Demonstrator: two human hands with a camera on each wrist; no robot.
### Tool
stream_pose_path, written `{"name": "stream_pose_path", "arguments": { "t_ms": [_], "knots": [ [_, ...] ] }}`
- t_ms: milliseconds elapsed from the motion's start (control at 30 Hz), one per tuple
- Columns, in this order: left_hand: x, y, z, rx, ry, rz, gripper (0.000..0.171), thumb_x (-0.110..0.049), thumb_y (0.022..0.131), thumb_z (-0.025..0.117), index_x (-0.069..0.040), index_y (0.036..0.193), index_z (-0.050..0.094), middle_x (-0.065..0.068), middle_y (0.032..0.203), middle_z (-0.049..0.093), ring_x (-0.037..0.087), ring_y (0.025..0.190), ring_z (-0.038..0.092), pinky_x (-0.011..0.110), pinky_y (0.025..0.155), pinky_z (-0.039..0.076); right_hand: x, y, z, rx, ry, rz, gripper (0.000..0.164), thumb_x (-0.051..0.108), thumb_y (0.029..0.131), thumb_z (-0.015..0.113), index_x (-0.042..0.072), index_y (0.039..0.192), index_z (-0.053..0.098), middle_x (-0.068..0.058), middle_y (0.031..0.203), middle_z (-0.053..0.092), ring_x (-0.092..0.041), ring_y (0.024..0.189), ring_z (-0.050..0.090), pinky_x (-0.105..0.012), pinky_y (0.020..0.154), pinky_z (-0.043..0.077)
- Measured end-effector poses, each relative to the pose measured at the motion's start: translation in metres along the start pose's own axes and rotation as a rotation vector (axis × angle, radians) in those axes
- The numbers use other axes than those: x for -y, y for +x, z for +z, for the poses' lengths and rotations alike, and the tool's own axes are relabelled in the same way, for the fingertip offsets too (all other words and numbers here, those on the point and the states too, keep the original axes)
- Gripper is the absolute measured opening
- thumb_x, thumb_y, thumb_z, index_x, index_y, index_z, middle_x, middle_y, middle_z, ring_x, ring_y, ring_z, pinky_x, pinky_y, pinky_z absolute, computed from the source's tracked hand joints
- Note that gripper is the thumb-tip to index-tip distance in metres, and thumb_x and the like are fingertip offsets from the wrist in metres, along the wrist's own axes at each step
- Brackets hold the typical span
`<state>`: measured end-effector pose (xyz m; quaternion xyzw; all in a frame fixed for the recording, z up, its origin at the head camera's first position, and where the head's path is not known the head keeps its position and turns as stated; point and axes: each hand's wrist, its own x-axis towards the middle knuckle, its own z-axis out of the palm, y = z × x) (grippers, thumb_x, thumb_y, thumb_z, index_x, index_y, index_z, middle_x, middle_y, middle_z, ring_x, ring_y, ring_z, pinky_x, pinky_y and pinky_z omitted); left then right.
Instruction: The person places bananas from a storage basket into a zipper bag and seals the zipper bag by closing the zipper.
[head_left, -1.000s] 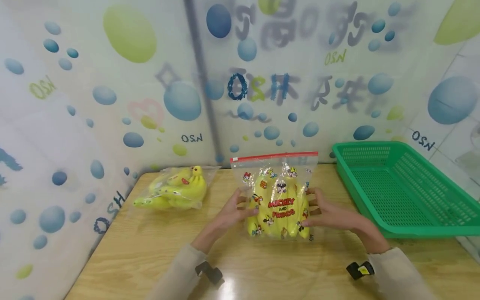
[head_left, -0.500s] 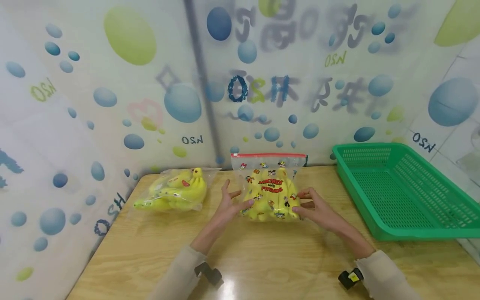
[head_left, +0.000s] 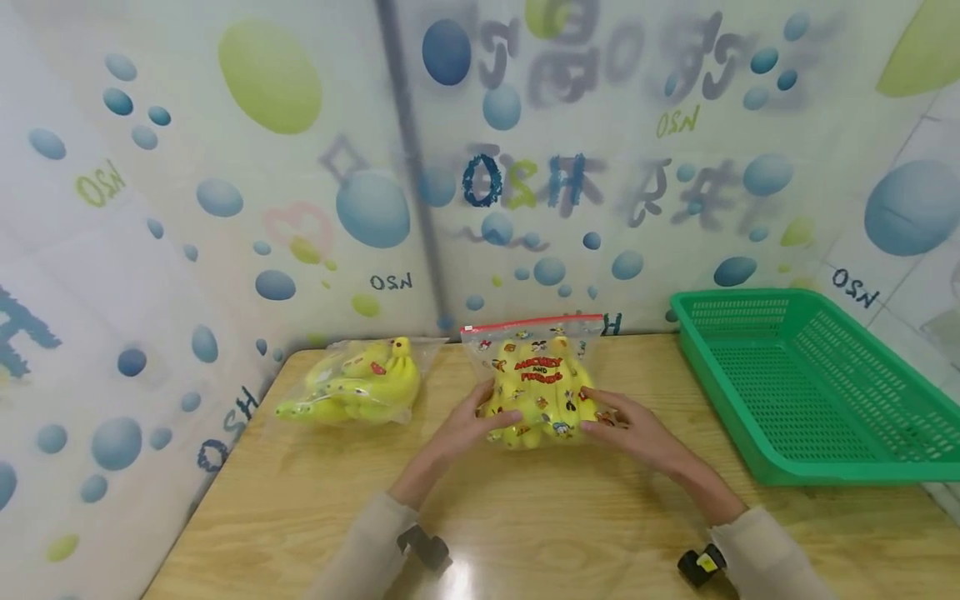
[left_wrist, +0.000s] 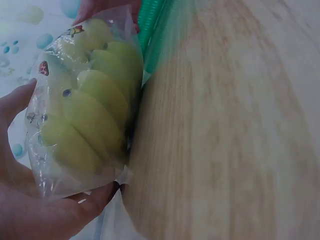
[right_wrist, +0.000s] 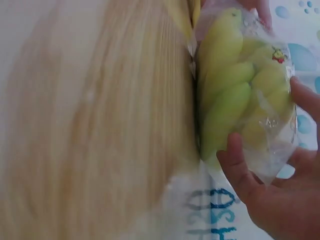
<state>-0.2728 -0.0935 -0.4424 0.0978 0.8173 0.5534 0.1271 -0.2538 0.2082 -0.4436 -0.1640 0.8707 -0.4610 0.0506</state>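
Observation:
A clear zip bag (head_left: 542, 392) with a red top strip and cartoon print stands near the back of the table, packed with yellow bananas (left_wrist: 95, 117). My left hand (head_left: 471, 423) grips its left side, thumb over the front and the fingers partly hidden behind. On the opposite side, my right hand (head_left: 633, 429) holds the bag between thumb and fingers. The right wrist view has the thumb and fingertips of that hand at the bag's side. A second clear bag (head_left: 360, 382) of bananas lies to the left, apart from both hands.
A green plastic basket (head_left: 757, 417) with slotted walls stands at the right of the wooden table (head_left: 570, 533). Behind the table hangs a pale curtain (head_left: 645, 108) printed with blue and green ovals.
The held bag has shifted away from me and slightly left, its front now leaning back. My left hand's fingers, spread half a second ago, have closed in on the bag. The second bag stays put.

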Motion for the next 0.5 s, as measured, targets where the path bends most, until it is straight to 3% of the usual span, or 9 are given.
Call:
{"name": "stream_pose_path", "arguments": {
  "t_ms": [133,233,400,500],
  "knots": [
    [0.0,0.005,-0.003,0.021,0.015,-0.018,0.102,-0.06,0.089,0.069,-0.011,0.165,0.022,0.013,0.172,0.022,0.038,0.16,0.017,0.06,0.127,0.016,0.003,0.003,0.002,-0.003,0.024,0.051,0.071,0.044,0.1,0.064,0.012,0.159,0.04,-0.022,0.165,0.035,-0.047,0.142,0.046,-0.055,0.105,0.051],
    [0.001,0.006,-0.007,0.039,0.001,-0.021,0.102,-0.057,0.09,0.07,-0.013,0.166,0.019,0.013,0.173,0.019,0.04,0.16,0.017,0.062,0.126,0.017,0.005,0.004,0.001,0.027,0.036,0.072,0.071,0.044,0.1,0.063,0.012,0.16,0.038,-0.024,0.165,0.033,-0.049,0.139,0.049,-0.051,0.1,0.055],
    [0.0,0.002,-0.016,0.051,-0.024,-0.022,0.098,-0.053,0.091,0.071,-0.022,0.166,0.018,0.01,0.174,0.017,0.046,0.156,0.025,0.067,0.12,0.03,0.009,0.004,-0.004,0.071,0.012,0.072,0.072,0.042,0.102,0.06,0.01,0.161,0.033,-0.027,0.166,0.028,-0.057,0.141,0.044,-0.062,0.105,0.05],
    [0.0,0.0,-0.021,0.042,-0.021,-0.018,0.095,-0.054,0.092,0.069,-0.024,0.166,0.019,0.011,0.174,0.016,0.048,0.154,0.028,0.068,0.117,0.034,0.012,0.002,-0.008,0.051,-0.012,0.074,0.073,0.043,0.103,0.06,0.011,0.162,0.031,-0.025,0.167,0.027,-0.057,0.147,0.035,-0.069,0.109,0.043]
  ]
}}
